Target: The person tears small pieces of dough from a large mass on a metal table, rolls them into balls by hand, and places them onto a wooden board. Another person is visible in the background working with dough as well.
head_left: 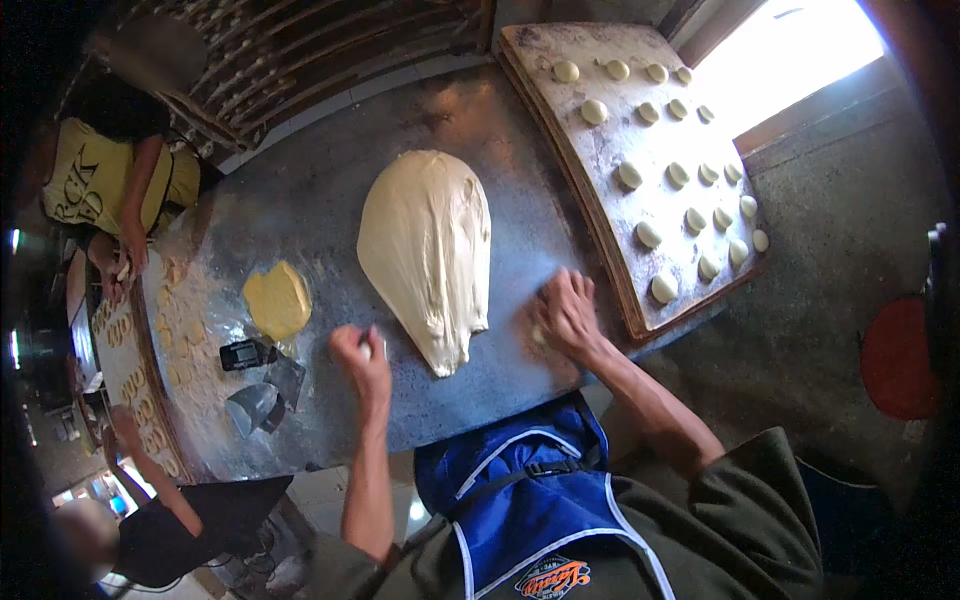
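Observation:
A large, smooth mass of pale dough (425, 230) lies on the dark worktable in front of me, narrowing to a ragged end on my side. My left hand (362, 358) is closed just left of that end, a small pale piece of dough showing between its fingers. Over the table to the right, my right hand (570, 315) bends down with curled, motion-smeared fingers. Something pale shows under its edge, probably dough, but the hand mostly hides it.
A stacked tray (610, 150) at the right bears rows of dough balls. Left of me are a yellow dough lump (277, 300), a grey scoop (252, 408) and a black box-like object (242, 354). Two other people work at the left around a tray of shaped pieces (140, 390).

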Action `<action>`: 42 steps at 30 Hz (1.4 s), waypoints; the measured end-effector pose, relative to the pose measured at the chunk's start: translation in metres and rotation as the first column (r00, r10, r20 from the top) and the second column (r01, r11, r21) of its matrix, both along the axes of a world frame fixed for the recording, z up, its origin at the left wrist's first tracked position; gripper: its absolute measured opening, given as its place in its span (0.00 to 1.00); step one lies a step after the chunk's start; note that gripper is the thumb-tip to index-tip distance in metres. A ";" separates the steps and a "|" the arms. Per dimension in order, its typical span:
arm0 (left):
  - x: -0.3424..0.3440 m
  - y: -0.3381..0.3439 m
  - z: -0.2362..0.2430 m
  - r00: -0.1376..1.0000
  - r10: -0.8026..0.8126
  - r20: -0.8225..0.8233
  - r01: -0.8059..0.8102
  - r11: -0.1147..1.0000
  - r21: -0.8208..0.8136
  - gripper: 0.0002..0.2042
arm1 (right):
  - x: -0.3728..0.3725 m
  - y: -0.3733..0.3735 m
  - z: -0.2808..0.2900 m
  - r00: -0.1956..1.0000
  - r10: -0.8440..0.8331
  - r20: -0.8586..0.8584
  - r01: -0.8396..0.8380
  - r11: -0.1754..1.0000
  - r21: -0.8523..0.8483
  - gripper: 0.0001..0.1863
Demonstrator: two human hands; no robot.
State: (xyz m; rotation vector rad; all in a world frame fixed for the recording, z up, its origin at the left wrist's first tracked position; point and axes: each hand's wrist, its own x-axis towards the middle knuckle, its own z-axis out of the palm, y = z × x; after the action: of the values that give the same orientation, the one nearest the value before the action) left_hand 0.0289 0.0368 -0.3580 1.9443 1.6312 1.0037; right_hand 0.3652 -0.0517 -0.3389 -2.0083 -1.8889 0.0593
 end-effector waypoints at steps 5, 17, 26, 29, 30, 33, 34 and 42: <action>0.023 -0.070 -0.014 0.979 -0.204 -0.022 0.205 0.978 0.049 0.10 | -0.062 -0.043 -0.024 0.913 0.193 -0.359 -0.212 0.977 -0.013 0.18; 0.002 -0.076 0.002 0.946 -0.299 -0.128 0.308 0.950 0.051 0.13 | -0.008 -0.047 -0.040 0.822 0.187 -0.538 -0.287 0.952 -0.108 0.21; 0.015 -0.059 -0.015 0.993 -0.116 0.008 0.115 0.993 0.037 0.14 | -0.047 -0.023 -0.029 0.921 0.190 -0.341 -0.171 0.982 0.085 0.17; -0.033 -0.052 -0.004 0.962 -0.217 -0.166 0.218 0.976 -0.009 0.13 | 0.005 -0.032 -0.026 0.949 0.206 -0.239 -0.215 0.976 -0.012 0.19; -0.030 -0.037 -0.004 0.984 -0.112 -0.140 0.113 0.994 -0.006 0.14 | 0.021 -0.020 -0.020 0.969 0.207 -0.135 -0.216 0.974 -0.062 0.19; -0.001 -0.012 -0.008 0.997 0.059 -0.055 -0.059 0.998 -0.012 0.14 | -0.021 0.038 -0.004 0.989 0.018 -0.144 0.002 0.990 0.139 0.18; 0.017 -0.030 -0.009 0.998 0.060 -0.021 -0.060 0.998 -0.001 0.14 | -0.044 0.030 -0.016 0.981 0.045 -0.186 -0.011 0.984 0.179 0.19; -0.042 -0.011 -0.004 0.993 0.036 -0.115 -0.033 0.999 0.028 0.14 | 0.012 0.015 0.002 0.993 0.096 -0.064 -0.096 0.995 0.017 0.22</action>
State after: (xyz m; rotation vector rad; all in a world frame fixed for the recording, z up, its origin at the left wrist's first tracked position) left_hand -0.0133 0.0260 -0.3620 2.0325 1.7275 0.9455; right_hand 0.3771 -0.0369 -0.3366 -1.8829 -1.9391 0.1347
